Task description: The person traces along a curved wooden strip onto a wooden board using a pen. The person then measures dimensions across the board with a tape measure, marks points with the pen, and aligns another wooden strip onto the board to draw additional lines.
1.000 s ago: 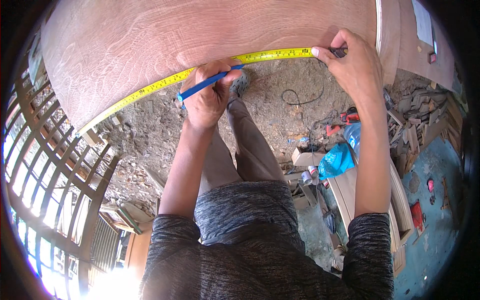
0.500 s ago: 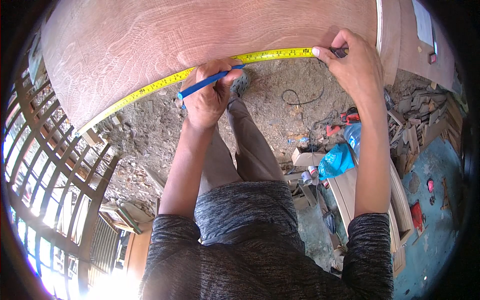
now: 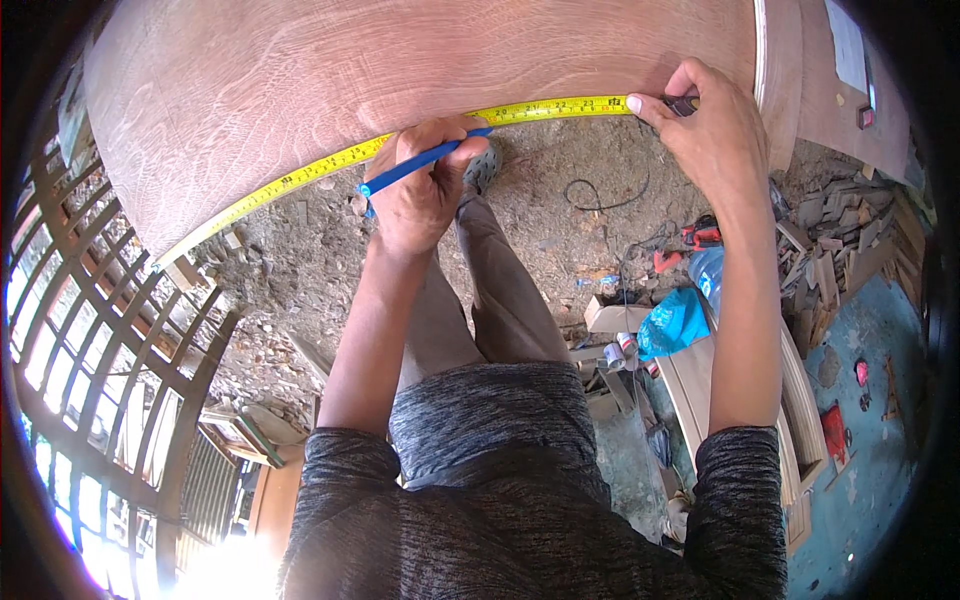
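Observation:
A yellow tape measure (image 3: 290, 182) stretches along the near edge of a reddish plywood sheet (image 3: 420, 60), from the sheet's left corner toward the right. My left hand (image 3: 415, 195) is closed on a blue pencil (image 3: 400, 170) at the middle of the tape, with the pencil's right end over the tape and sheet edge. My right hand (image 3: 708, 130) grips the dark tape case (image 3: 681, 105) at the right, thumb on the tape.
A wooden lattice (image 3: 130, 340) stands at the left. Scrap wood (image 3: 830, 250), red-and-black tools (image 3: 702, 235), a cyan bag (image 3: 670, 320), a water jug (image 3: 706, 270), a cord (image 3: 600, 205) and long boards (image 3: 690, 400) lie below on the rubble-strewn ground.
My left hand has shifted very slightly to the right with the pencil. My right hand stays on the tape case, nearly still.

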